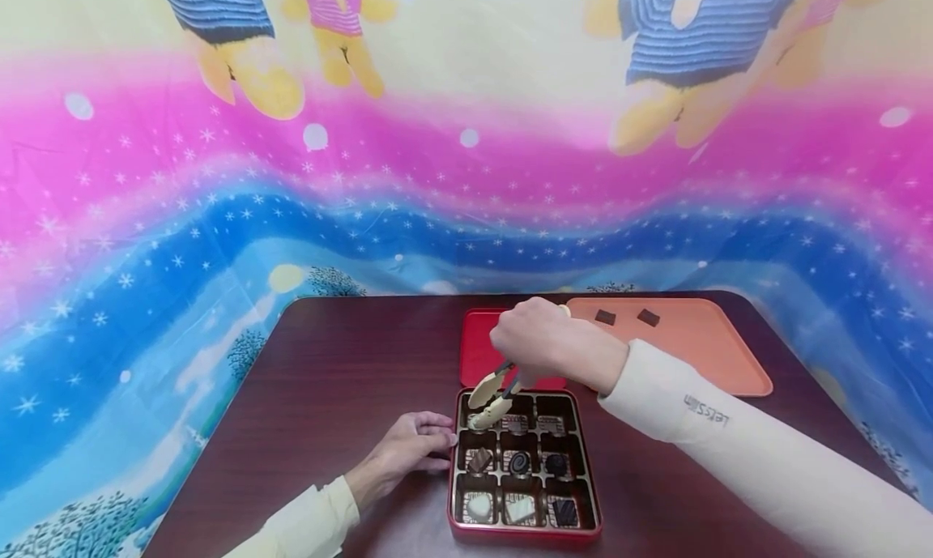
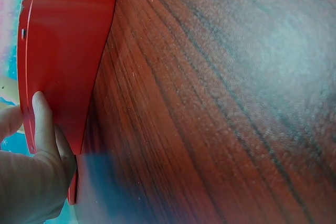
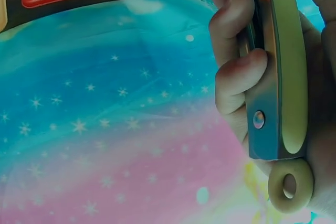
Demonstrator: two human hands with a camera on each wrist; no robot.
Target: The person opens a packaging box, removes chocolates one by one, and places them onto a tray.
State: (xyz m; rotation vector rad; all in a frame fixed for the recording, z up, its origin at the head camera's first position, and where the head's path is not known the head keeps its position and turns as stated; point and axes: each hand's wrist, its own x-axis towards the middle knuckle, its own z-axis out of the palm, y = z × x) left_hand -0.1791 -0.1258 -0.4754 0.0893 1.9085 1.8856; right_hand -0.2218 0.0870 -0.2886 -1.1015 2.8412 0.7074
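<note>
My right hand (image 1: 543, 339) grips a pair of tongs (image 3: 270, 77) with cream tips, its fingers curled round the metal arms. The tips point down into the far-left compartment of a red tin (image 1: 525, 535), parted and overlapping a pale piece there that is mostly hidden. Inside the tin, several compartments hold chocolates: a dark swirl (image 1: 519, 462), a brown piece (image 1: 479, 460), a white heart (image 1: 479, 506) and a white square (image 1: 520, 509) among them. Fingertips of my left hand (image 1: 404, 449) touch the tin's left wall, its fingers nearly straight in the left wrist view.
Behind the tin lies a red lid (image 1: 477, 347), partly covered by my right hand. An orange tray (image 1: 692, 351) at the back right carries two dark chocolates (image 1: 648, 317). Everything stands on a dark wooden table (image 1: 350, 364), with a printed cloth (image 1: 437, 177) hanging behind its far edge.
</note>
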